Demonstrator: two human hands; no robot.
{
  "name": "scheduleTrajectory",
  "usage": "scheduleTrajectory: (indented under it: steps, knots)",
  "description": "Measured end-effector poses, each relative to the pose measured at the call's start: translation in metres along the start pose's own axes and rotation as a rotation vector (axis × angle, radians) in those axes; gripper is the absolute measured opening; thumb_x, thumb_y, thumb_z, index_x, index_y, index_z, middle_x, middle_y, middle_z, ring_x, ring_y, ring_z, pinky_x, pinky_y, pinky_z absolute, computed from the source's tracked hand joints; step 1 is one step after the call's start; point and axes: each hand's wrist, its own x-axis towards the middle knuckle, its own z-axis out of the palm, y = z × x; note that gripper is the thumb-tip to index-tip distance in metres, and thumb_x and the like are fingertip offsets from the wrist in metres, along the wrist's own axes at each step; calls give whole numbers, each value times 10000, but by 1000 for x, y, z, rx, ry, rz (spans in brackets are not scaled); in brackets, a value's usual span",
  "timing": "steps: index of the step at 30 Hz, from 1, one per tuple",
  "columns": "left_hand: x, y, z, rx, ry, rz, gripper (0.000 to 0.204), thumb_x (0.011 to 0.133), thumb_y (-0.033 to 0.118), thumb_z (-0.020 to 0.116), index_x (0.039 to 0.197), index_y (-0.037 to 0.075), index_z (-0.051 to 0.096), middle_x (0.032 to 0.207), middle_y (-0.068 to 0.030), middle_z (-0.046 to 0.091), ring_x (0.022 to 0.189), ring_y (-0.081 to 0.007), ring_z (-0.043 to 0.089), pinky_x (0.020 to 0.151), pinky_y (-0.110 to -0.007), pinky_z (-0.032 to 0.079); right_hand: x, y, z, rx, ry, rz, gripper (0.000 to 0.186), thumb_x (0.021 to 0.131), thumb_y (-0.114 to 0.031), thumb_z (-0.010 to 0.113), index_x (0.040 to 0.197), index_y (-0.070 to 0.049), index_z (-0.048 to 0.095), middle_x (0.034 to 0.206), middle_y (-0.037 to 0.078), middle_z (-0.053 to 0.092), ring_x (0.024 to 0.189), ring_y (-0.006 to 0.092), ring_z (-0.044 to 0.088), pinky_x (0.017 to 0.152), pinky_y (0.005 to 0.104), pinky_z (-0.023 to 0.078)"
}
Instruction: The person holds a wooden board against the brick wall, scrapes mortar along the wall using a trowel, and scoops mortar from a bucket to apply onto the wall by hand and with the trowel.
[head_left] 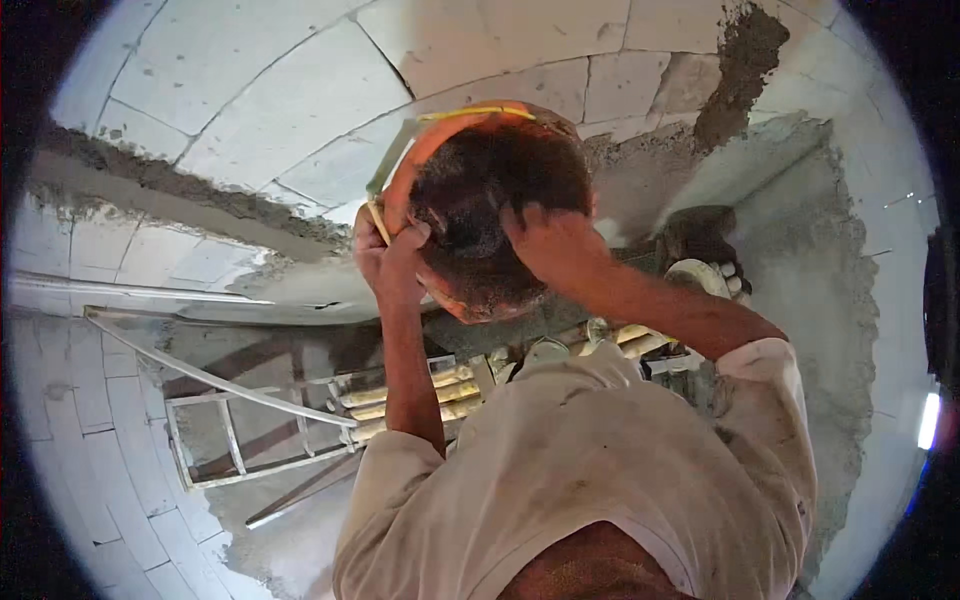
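A round orange bucket [402, 185] with a dark, dirty inside is in front of me, raised at the level of my hands. A yellow and green strip [400, 158] runs along its rim. At its left side my left hand [388, 250] is closed on the rim, and a thin pale yellow piece shows between the fingers. My right hand [555, 245] reaches over the bucket's dark inside from the right, its fingers curled. The fingertips blend into the dark surface, so whether they hold anything cannot be made out.
Pale block walls [290, 110] with rough grey mortar bands [180, 190] surround me. Below left is a metal ladder-like frame [235, 440] with a long pale strip [225, 370] across it. Yellowish poles [460, 390] lie beneath me. A dark object [700, 230] stands at right.
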Motion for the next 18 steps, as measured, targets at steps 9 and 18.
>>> scheduleTrajectory:
  steps: [9, 18]
  knots:
    - [-12, 11, 31, 96, 4, 17, 218, 686, -53, 637, 858, 42, 544, 796, 8, 512, 695, -69, 465, 660, -239, 410, 6, 45, -14, -66, -84, 166, 318, 839, -135, 553, 1101, 43, 545, 884, 206, 638, 736, 334, 689, 615, 448, 567]
    - [-10, -11, 48, 97, -65, -40, 214, 661, -29, 654, 783, 75, 512, 763, 27, 474, 657, -70, 434, 618, -242, 381, -19, 88, 9, 947, -1022, 333, 374, 939, -389, 547, 978, -18, 568, 694, 56, 557, 497, 167, 529, 479, 332, 493]
